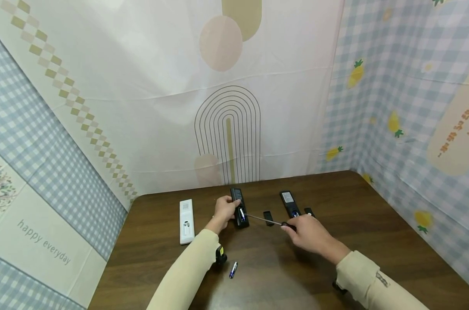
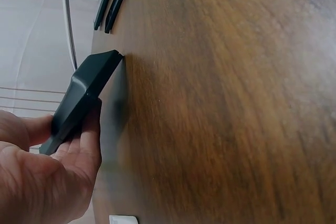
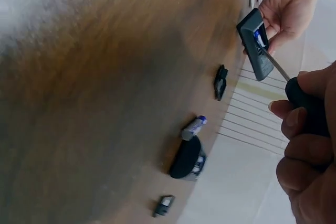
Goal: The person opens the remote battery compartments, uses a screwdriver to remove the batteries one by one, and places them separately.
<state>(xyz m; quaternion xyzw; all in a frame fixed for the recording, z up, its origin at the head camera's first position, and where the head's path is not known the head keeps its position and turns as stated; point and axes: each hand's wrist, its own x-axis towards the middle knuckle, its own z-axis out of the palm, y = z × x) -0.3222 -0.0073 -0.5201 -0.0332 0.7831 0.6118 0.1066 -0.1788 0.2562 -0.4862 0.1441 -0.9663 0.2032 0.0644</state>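
My left hand grips a black remote by its side, near the table's far edge. The remote's battery bay is open, with a battery in it. My right hand grips the black handle of a screwdriver. The thin shaft reaches left, with its tip at the open bay. In the left wrist view my fingers curl under the remote. The right wrist view shows the handle in my fist, the shaft at the remote and my left hand behind it.
A second black remote lies right of the first, a battery cover between them and a small black piece beside it. A white remote lies to the left. A loose battery lies near my left forearm. Cloth walls enclose the wooden table.
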